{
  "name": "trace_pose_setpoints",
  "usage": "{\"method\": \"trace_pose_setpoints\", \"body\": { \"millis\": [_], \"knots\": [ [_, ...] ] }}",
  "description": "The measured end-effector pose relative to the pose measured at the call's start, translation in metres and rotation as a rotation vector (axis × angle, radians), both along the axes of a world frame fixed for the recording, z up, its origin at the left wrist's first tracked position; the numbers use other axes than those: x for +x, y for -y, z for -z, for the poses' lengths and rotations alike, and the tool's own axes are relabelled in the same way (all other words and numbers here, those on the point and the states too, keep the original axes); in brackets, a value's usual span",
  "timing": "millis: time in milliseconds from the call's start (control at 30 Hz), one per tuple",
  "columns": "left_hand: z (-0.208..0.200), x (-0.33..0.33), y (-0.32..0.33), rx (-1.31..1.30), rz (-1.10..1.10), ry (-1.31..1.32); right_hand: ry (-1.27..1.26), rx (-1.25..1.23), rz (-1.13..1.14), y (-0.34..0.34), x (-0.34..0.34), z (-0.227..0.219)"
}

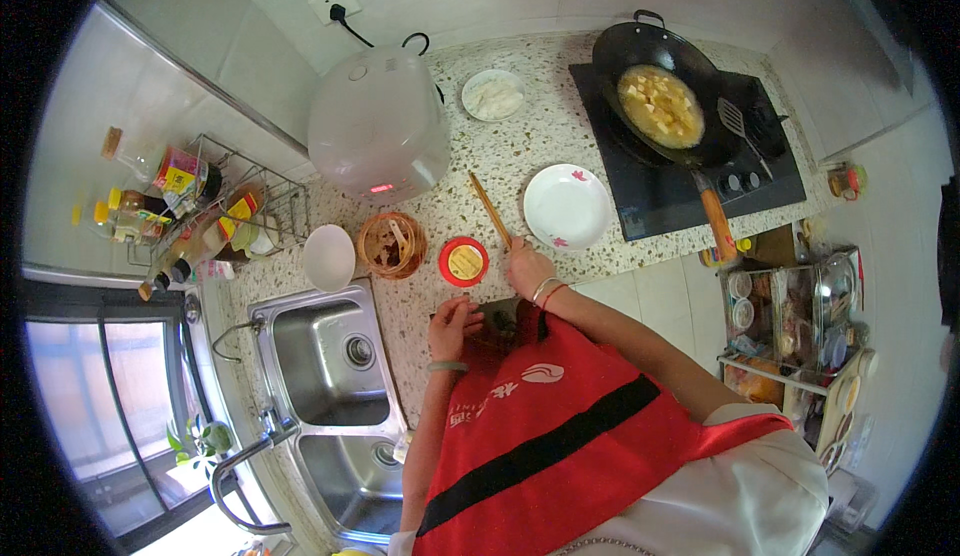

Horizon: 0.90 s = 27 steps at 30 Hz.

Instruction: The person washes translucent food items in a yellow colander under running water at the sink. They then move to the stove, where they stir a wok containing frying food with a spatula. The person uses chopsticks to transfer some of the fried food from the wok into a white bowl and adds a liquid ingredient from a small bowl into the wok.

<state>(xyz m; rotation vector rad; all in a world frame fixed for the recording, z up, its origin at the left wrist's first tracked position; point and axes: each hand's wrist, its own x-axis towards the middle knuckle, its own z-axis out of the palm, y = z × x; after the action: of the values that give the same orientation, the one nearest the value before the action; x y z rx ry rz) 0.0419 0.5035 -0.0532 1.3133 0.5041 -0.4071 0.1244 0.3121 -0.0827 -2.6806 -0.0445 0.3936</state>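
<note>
In my right hand (532,271) is a pair of wooden chopsticks (488,206), held near one end and slanting away to the left over the counter. My left hand (455,326) hovers by the counter's near edge with loosely bent, parted fingers and nothing visible in it. Just beyond it lies a round red lid (463,262) with a yellow label. A jar of dark reddish sauce (391,246) with a spoon inside stands left of the lid, beside a white bowl (329,259). To the right of the chopsticks sits a white plate (567,207) with pink flower marks.
A wok (655,91) of cubed food in yellowish broth sits on the black hob (640,201), a slotted spatula (738,126) beside it. Farther left are a rice cooker (375,121) and a small dish of white food (493,94). A double sink (330,356) and bottle rack (235,206) flank the left.
</note>
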Motion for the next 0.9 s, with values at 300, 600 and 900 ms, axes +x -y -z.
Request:
{"method": "trace_pose_setpoints", "body": {
  "millis": [300, 600, 900],
  "knots": [
    [-0.002, 0.012, 0.010, -0.077, 0.042, 0.074, 0.133, 0.414, 0.157, 0.013, -0.030, -0.049],
    [0.021, 0.056, 0.092, -0.220, 0.222, -0.056, 0.373, 0.408, 0.297, 0.087, -0.068, -0.069],
    [0.053, 0.111, 0.152, -0.232, 0.165, -0.160, 0.333, 0.479, 0.466, 0.108, -0.102, -0.108]
  ]
}}
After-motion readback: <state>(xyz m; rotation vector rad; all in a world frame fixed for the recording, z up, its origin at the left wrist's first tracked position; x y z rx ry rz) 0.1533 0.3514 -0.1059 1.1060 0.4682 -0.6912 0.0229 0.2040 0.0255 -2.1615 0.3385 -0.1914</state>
